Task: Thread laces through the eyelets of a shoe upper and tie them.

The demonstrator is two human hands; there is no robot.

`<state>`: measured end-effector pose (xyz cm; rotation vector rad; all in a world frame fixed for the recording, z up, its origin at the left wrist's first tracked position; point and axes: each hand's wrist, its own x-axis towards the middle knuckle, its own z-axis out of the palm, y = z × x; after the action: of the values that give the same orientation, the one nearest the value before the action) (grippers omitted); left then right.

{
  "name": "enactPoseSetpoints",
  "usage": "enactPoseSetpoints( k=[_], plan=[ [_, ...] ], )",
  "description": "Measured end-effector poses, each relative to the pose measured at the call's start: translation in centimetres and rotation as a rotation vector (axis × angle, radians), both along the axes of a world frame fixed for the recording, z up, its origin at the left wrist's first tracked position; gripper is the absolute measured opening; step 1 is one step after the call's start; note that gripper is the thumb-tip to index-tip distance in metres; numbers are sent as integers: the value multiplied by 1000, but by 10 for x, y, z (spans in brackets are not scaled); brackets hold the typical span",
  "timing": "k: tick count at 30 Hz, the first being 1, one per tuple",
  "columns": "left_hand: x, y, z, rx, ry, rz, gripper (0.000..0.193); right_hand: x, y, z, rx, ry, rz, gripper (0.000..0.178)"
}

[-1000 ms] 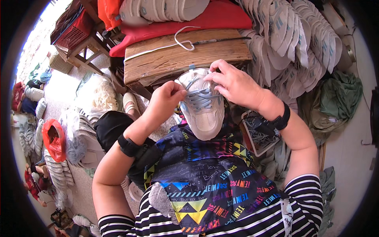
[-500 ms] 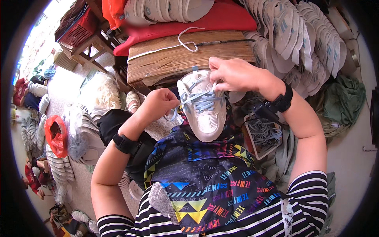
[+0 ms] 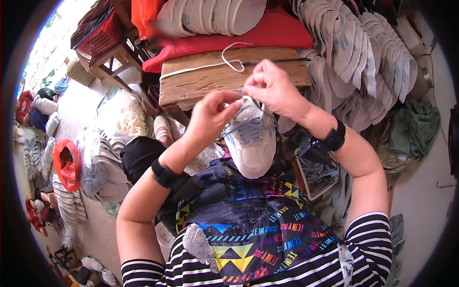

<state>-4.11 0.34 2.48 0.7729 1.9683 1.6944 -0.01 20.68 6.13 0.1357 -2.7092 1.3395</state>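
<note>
A white sneaker (image 3: 250, 160) stands with its toe toward me, against my dark printed apron (image 3: 248, 205). Light blue shoelace (image 3: 248, 128) criss-crosses its tongue. Above the shoe's collar, my right hand (image 3: 276, 91) pinches a strand of lace that runs down to the upper eyelets. My left hand (image 3: 213, 115) is curled at the left side of the collar, its fingertips close to those of the right. What lies between the left fingers is too small to make out.
Beyond the shoe is a wooden bench (image 3: 201, 83) with a white lace (image 3: 232, 60) and a dark thin tool on it. Stacked shoe uppers (image 3: 339, 43) stand at the right. A tray of blue laces (image 3: 318, 172) sits by my right side; an orange bag (image 3: 67, 165) lies left.
My left hand has moved up and right from beside the shoe to its collar. My right hand has risen slightly. Both hands now nearly meet above the shoe.
</note>
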Motion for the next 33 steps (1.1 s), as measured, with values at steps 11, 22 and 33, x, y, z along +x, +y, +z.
enactPoseSetpoints(
  k=[11,22,33],
  plan=[
    [-34,-18,20,463,-391,365,28,13,-31,20,229,86,203,14],
    [-24,-46,-1,524,-525,336,28,29,-15,-8,813,460,220,16],
    [-9,-24,14,215,-282,113,26,36,5,30,477,639,-131,15]
  ],
)
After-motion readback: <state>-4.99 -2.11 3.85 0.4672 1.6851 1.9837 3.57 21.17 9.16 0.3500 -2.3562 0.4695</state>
